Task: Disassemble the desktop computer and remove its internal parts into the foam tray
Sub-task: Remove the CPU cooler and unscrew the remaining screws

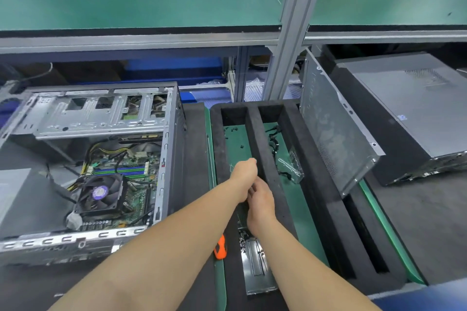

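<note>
Both grips hovering over the left compartment of the foam tray (255, 134): left grip (244, 171) farther in, right grip (261, 203) just behind its wrist. Fingers are facing away from the camera, so I can't tell whether either is holding anything. Loose screws (231, 130) are lying at that compartment's far end, cables (273, 144) in the next one. Desktop computer (101, 118) is sitting open on the table left of the tray, with CPU fan cooler (101, 193) and motherboard (136, 199) not yet out. I'm judging the cooler rigid and fairly heavy: taking it by the frame sides, not the blades. Board is looking stiff but fragile: edges only. Orange-handled screwdriver (220, 247) is lying at the tray's near left edge.
</note>
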{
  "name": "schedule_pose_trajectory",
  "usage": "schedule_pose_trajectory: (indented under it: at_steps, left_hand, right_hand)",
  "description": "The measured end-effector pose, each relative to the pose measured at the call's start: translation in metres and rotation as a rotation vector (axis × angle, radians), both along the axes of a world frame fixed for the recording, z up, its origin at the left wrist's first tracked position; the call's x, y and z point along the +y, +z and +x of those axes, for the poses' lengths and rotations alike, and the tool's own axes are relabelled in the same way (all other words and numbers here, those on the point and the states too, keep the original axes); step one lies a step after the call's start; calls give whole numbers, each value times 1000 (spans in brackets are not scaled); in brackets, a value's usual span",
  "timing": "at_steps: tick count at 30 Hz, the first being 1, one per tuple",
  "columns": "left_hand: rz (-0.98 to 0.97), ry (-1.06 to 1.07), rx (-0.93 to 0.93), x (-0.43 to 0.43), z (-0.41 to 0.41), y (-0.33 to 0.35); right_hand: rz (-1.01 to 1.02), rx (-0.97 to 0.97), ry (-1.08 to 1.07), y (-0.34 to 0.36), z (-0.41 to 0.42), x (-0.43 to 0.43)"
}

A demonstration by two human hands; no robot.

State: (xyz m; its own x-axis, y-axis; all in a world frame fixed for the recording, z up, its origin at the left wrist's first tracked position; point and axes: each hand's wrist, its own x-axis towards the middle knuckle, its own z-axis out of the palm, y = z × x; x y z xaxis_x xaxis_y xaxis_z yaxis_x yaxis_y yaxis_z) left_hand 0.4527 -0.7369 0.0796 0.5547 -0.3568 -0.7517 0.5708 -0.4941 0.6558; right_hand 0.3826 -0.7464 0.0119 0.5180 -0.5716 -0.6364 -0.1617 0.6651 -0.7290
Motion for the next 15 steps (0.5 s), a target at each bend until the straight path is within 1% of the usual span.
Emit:
schedule_pose_trajectory:
  at_steps: [2, 4, 6, 9, 12, 15]
  left_hand:
    - [-4, -110, -198, 3, -1, 24]
    - [-84, -167, -356, 12, 1, 54]
    - [-166, -211, -467, 30, 7, 87]
    - [-259, -237, -583, 67, 28, 130]
    - [-337, -192, -656, 118, 54, 161]
    - [-326, -160, -759, 179, 78, 176]
  right_hand:
    - [-103, -11, 3, 25, 4, -2]
    - [-165, -56, -50, 53, 11, -3]
    - [-215, -155, -79, 82, 21, -1]
    - [-296, -295, -57, 126, 42, 11]
    - [-394, -380, 58, 159, 60, 35]
    - [-559, -401, 260, 181, 73, 67]
